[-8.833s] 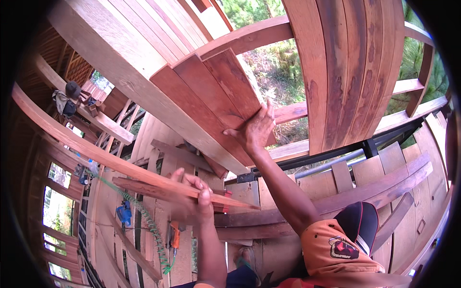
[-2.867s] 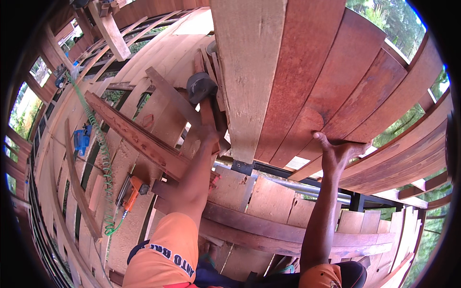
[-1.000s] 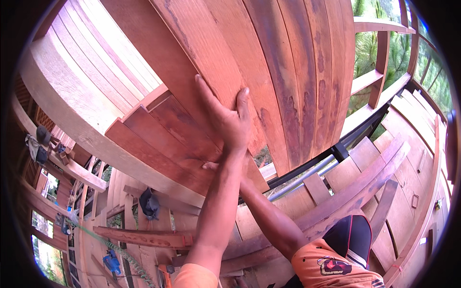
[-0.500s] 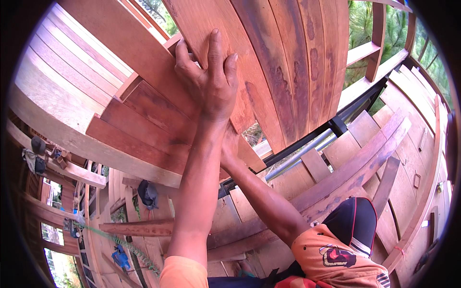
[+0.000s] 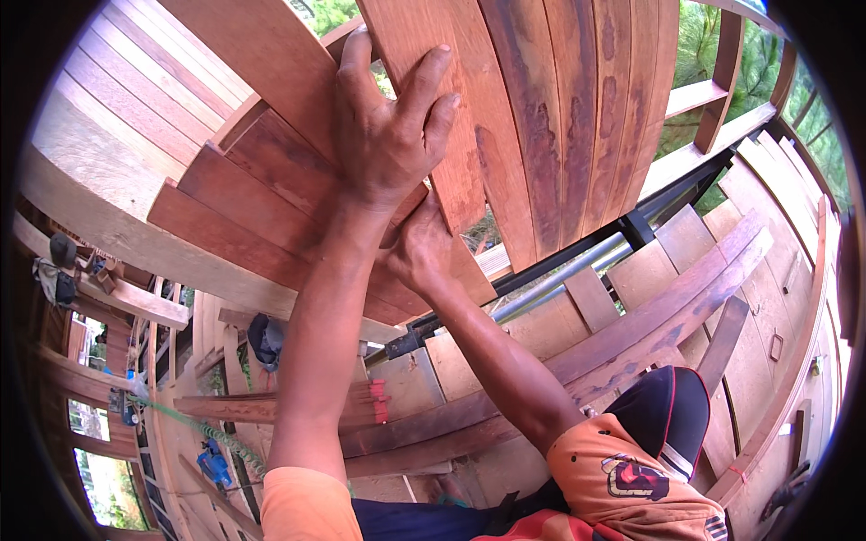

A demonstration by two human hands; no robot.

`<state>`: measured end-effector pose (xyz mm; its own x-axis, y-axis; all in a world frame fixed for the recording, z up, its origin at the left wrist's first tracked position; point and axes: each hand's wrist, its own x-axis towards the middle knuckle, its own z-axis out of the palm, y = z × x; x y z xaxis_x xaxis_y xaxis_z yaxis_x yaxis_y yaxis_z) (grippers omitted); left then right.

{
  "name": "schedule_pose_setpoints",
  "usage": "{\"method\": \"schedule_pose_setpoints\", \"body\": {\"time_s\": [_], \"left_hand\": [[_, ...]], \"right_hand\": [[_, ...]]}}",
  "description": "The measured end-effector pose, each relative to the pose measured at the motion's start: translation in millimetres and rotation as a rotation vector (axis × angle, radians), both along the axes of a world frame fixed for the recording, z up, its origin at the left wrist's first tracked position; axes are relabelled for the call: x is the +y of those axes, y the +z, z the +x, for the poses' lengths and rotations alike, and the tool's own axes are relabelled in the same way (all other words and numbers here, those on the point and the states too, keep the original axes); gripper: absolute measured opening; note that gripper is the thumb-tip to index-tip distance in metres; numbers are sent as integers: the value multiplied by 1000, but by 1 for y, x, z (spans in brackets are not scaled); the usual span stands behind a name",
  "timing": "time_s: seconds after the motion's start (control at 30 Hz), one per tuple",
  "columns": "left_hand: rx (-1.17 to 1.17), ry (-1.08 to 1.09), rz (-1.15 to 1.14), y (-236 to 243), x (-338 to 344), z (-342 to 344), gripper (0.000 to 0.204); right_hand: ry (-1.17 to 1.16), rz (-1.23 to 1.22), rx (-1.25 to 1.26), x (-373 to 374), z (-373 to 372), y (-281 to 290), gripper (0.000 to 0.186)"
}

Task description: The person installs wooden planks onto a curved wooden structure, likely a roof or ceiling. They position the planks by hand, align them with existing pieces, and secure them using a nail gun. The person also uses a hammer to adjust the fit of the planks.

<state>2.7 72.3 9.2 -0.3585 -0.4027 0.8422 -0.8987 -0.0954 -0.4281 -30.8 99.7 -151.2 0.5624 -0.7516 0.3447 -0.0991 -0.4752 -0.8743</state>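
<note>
A reddish-brown wooden board [image 5: 464,167] stands in a row of upright planks, with an opening along its upper left edge. My left hand [image 5: 388,135] grips this board from its left side. One finger reaches into the opening, and the others spread across the board's face. Lower down, my right hand [image 5: 424,239] is closed at the board's lower left edge, its fingertips partly hidden. My left wrist passes close above it. Dark-stained planks [image 5: 546,135] continue to the right, and a wide plank [image 5: 271,63] leans at the left.
Short red-brown boards [image 5: 244,216] meet a thick pale beam [image 5: 108,207] at left. Long curved timbers [image 5: 631,316] lie across the plank floor below. A blue tool [image 5: 214,464] and a green coiled hose [image 5: 203,428] are at lower left. A dark metal rail [image 5: 541,270] runs beneath the planks.
The view has shifted slightly. My left hand and forearm have moved left relative to the board, its fingers bending more over the edge. My right hand has come into clearer view beside the board's lower end.
</note>
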Motion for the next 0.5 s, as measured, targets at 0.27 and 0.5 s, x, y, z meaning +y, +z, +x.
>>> {"method": "schedule_pose_setpoints", "body": {"time_s": [0.27, 0.5], "left_hand": [[-94, 39, 64, 5, 2, -4, 50], [-109, 92, 17, 4, 2, 2, 48]], "right_hand": [[2, -52, -63, -3, 0, -4, 145], [25, 6, -7, 0, -3, 5, 147]]}}
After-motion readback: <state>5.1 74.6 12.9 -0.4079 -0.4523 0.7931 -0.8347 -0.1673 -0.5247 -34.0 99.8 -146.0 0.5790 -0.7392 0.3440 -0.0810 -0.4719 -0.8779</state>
